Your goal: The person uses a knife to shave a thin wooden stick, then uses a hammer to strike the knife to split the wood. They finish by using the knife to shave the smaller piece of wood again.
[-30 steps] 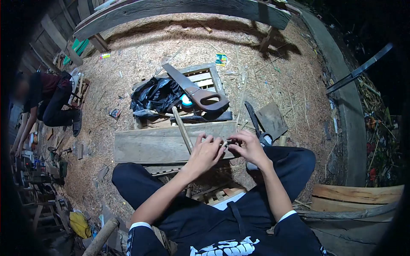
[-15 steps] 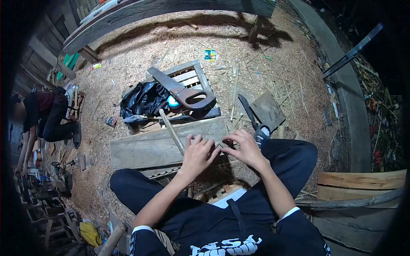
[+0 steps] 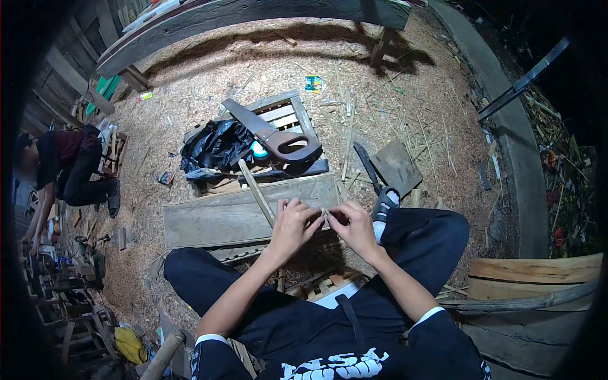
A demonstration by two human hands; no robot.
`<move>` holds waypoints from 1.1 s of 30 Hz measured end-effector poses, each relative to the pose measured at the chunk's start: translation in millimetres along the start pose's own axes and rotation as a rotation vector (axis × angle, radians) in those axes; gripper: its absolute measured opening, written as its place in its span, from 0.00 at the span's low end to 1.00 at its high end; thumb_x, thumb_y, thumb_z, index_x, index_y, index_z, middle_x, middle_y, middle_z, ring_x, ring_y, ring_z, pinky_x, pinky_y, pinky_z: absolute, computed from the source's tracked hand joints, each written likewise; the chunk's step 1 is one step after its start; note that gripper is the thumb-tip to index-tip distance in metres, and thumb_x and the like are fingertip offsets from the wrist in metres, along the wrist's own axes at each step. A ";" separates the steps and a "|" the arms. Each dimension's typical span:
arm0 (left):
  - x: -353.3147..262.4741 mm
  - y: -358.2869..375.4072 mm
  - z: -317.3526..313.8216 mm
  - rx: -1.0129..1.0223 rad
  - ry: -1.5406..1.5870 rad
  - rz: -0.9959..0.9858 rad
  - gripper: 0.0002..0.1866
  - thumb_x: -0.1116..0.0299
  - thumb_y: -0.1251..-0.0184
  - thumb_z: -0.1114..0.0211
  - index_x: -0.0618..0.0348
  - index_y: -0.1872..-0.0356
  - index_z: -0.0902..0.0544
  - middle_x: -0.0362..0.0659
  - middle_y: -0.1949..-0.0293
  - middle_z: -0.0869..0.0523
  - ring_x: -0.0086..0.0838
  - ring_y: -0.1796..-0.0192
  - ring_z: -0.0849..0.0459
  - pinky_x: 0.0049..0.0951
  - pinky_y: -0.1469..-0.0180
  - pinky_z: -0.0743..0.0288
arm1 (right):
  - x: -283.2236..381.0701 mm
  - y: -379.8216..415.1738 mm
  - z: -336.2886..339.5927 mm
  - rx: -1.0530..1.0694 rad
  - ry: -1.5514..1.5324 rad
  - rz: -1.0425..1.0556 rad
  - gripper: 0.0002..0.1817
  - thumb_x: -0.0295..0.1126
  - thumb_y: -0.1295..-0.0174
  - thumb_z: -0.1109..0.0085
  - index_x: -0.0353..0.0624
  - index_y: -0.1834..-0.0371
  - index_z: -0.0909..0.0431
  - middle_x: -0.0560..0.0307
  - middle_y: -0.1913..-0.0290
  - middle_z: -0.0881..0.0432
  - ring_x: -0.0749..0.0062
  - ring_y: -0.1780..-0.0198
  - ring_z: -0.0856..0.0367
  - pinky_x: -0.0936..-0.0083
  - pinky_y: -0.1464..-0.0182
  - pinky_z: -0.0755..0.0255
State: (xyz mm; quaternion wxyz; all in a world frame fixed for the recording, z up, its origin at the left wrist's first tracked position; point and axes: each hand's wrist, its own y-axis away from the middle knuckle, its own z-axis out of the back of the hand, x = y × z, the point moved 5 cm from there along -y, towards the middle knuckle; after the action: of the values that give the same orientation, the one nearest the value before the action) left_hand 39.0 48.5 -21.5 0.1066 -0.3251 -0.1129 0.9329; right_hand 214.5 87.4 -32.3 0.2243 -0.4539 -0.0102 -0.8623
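Observation:
My left hand (image 3: 292, 223) and my right hand (image 3: 356, 229) meet fingertip to fingertip over the near edge of a grey wooden board (image 3: 209, 221). Both are closed in a pinch around something small and pale, too small to name. A narrow wooden stick (image 3: 256, 192) leans on the board beside my left fingers. Beyond the board, a handsaw (image 3: 272, 134) lies over a slatted wooden crate (image 3: 297, 114), next to a black plastic bag (image 3: 215, 147) and a round blue-and-white item (image 3: 259, 150).
A long-bladed knife (image 3: 366, 166) lies by a square wooden piece (image 3: 396, 166) near my right foot. Ahead stands a wooden bench (image 3: 253, 20). Another person (image 3: 79, 161) crouches at the left. Curved planks (image 3: 538, 278) lie at the right. Shavings cover the floor.
My right hand has moved slightly left and down, its fingertips drawing together with those of my left hand. The left hand has barely shifted.

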 end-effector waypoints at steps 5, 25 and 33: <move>1.0 1.0 -0.2 -0.010 -0.016 -0.015 0.10 0.61 0.38 0.23 0.52 0.60 0.04 0.41 0.65 0.10 0.36 0.54 0.18 0.44 0.42 0.34 | -3.4 0.3 -1.3 0.010 -0.046 -0.043 0.09 0.29 0.40 0.28 0.37 0.59 0.12 0.48 0.62 0.15 0.51 0.56 0.15 0.60 0.51 0.22; 4.8 2.0 -3.5 0.038 0.009 0.015 0.11 0.61 0.36 0.24 0.50 0.55 0.05 0.40 0.65 0.11 0.35 0.55 0.19 0.42 0.41 0.36 | -7.3 3.8 -4.8 -0.052 -0.010 -0.056 0.08 0.31 0.42 0.26 0.41 0.61 0.10 0.54 0.64 0.14 0.57 0.58 0.15 0.61 0.50 0.27; 5.3 1.2 -2.9 0.007 0.063 0.066 0.10 0.63 0.36 0.25 0.52 0.56 0.05 0.41 0.65 0.12 0.37 0.54 0.20 0.42 0.43 0.35 | -3.3 -0.2 3.1 0.012 0.056 -0.030 0.10 0.34 0.41 0.26 0.44 0.59 0.08 0.57 0.62 0.12 0.59 0.55 0.16 0.62 0.46 0.30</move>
State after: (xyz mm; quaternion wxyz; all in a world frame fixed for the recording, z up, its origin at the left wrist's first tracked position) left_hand 36.6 49.2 -27.1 0.0803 -0.3574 -0.0956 0.9256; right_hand 218.5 89.6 -33.1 0.2142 -0.4280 -0.0162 -0.8778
